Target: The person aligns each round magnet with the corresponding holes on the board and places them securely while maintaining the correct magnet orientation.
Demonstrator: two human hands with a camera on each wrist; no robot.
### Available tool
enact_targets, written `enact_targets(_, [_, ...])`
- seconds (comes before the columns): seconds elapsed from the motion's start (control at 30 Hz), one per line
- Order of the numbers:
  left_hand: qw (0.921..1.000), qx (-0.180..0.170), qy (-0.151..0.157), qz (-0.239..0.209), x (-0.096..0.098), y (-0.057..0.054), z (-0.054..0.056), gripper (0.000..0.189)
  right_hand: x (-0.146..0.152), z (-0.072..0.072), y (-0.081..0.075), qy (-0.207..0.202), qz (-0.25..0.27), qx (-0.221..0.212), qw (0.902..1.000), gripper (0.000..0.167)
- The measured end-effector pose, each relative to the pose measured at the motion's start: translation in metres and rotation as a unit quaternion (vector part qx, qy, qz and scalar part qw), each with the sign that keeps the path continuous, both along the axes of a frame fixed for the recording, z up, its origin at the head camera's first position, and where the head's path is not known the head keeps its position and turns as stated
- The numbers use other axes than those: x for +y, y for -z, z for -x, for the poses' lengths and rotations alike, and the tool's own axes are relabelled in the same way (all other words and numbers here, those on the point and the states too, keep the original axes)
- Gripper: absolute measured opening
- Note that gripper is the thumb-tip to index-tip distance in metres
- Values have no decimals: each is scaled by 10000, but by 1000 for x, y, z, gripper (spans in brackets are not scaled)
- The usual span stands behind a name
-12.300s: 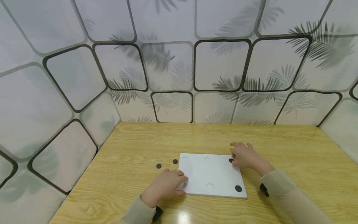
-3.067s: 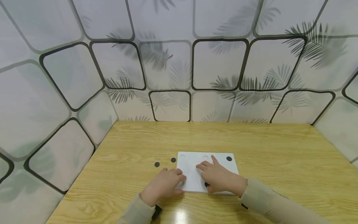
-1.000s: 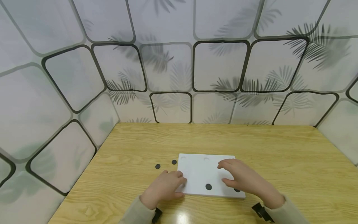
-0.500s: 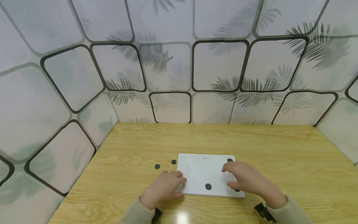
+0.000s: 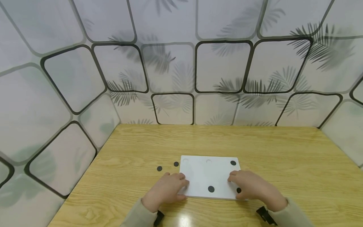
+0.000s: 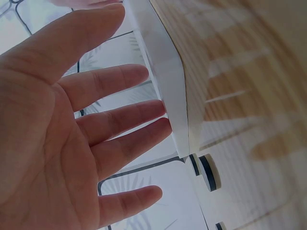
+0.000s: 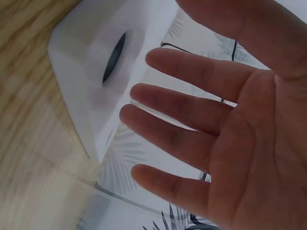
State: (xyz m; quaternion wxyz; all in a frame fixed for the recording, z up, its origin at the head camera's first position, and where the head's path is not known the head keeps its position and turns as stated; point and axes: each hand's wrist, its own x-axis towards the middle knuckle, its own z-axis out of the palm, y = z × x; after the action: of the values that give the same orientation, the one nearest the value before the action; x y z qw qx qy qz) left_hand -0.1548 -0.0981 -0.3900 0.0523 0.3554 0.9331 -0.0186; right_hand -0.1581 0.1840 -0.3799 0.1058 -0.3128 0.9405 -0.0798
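Observation:
A white board [image 5: 202, 176] with shallow round recesses lies on the table. Black discs sit at its far right corner [image 5: 233, 163] and front middle [image 5: 211, 189]; another disc [image 5: 239, 190] at the front right is partly covered by my right hand. My left hand [image 5: 167, 190] rests at the board's left edge, its fingers [image 6: 129, 112] spread and loosely straight. Over the right side of the board is my right hand [image 5: 253, 187]; its extended fingers [image 7: 177, 108] hold nothing, near a disc [image 7: 114, 58]. The front left recess is hidden by my left hand.
Two more black discs, one nearer the board [image 5: 176, 164] and one farther left [image 5: 159, 168], lie on the wooden table [image 5: 127, 148]. Bare recesses show at the board's far left [image 5: 185, 160] and far middle [image 5: 209, 161]. A patterned wall [image 5: 175, 72] stands behind.
Compared with the oldest frame, a black disc now sits in the front middle recess. My right hand has left it, moved right, then drawn nearer, uncovering the far right disc. My left hand stays put.

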Motion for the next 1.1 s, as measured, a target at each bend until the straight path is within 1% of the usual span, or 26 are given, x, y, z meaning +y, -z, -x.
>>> enact_targets(0.2, [10000,-43,3,-9,0,-1,-1,39,-2,-4,-1,349,-219,-447,9981,48])
enact_targets(0.37, [9999,-85,2,-56,0,-1,-1,39,-2,-4,-1,520,-185,-699,9960,55])
enact_targets(0.57, [9989,-423,-127,-186,-2,-1,0,45,-1,-2,-1,796,-89,-965,9921,59])
enact_targets(0.8, [9964,-764,-255,-270,-5,-4,2,48,2,5,0,681,46,-954,9931,59])
enact_targets(1.0, [9952,-880,-320,-294,-7,-4,4,52,4,7,0,640,103,-1004,9928,59])
enact_targets(1.1, [9950,-890,-349,-278,-8,-4,4,53,4,7,1,670,30,-999,9927,58])
